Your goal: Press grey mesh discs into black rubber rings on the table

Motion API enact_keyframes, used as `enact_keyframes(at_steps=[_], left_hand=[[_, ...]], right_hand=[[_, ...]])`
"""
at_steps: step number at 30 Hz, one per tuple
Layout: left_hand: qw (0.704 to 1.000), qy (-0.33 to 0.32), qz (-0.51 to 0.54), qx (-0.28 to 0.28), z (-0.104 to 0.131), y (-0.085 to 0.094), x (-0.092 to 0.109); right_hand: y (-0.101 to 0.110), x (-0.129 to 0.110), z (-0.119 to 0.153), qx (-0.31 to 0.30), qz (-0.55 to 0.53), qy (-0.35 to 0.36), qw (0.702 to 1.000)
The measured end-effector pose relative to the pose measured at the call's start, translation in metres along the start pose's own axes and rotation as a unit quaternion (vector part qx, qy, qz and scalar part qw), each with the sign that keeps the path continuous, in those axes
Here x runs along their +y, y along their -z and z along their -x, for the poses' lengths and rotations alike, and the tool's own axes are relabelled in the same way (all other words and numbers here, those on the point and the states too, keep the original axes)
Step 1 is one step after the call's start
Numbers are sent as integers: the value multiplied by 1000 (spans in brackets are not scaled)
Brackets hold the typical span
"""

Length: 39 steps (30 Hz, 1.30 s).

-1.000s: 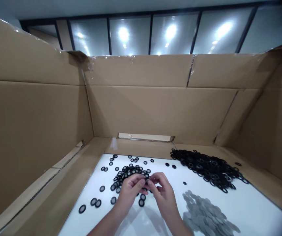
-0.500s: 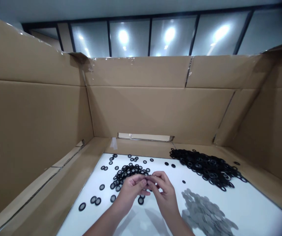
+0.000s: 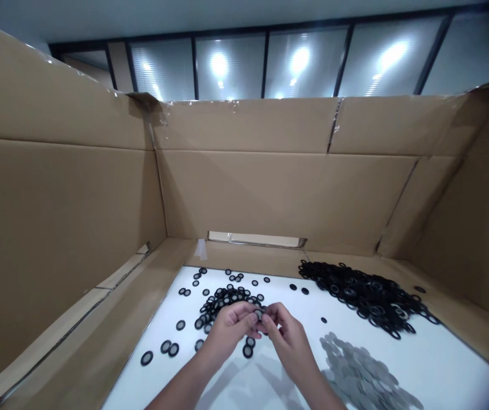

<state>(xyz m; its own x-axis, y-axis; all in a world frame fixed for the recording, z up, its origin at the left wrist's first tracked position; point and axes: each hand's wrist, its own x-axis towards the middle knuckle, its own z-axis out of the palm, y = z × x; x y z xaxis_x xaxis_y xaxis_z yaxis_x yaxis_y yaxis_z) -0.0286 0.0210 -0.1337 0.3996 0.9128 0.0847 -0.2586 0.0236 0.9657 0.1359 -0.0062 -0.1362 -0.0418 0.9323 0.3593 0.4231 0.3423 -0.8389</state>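
A small black ring with a grey centre (image 3: 258,314) is pinched between both hands above the white board (image 3: 176,376). My left hand (image 3: 234,327) holds its left side with thumb and fingers, while my right hand (image 3: 283,330) grips its right side. Just behind my left hand lies a heap of black rings with grey centres (image 3: 227,297), with several more scattered around it. A pile of black rings (image 3: 364,290) spreads at the back right. Nearer on the right is a heap of thin grey discs (image 3: 357,364).
Tall cardboard walls (image 3: 270,193) enclose the board at the back, left and right. A cardboard strip (image 3: 77,319) runs along the left side. A few dark pieces (image 3: 305,291) lie between the heaps. Windows with reflected lights stand beyond the back wall.
The ringed piece between my fingers now shows its grey face; before, the fingers mostly hid it. My hands have opened slightly around it. The whole view has shifted a little.
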Motion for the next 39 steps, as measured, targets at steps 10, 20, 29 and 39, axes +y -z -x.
enact_keyframes(at_steps=[10, 20, 29, 39], left_hand=[[997, -4, -38, -64, 1, -2, -6], [998, 21, -15, -62, 6, -6, 4], [992, 81, -14, -92, 10, 4, 17], [966, 173, -58, -181, 10, 33, 23]], right_hand=[[3, 6, 3, -62, 79, 42, 994], [-4, 19, 1, -45, -28, 32, 998], [-3, 11, 2, -37, -33, 59, 997], [-5, 10, 8, -142, 97, 108, 979]])
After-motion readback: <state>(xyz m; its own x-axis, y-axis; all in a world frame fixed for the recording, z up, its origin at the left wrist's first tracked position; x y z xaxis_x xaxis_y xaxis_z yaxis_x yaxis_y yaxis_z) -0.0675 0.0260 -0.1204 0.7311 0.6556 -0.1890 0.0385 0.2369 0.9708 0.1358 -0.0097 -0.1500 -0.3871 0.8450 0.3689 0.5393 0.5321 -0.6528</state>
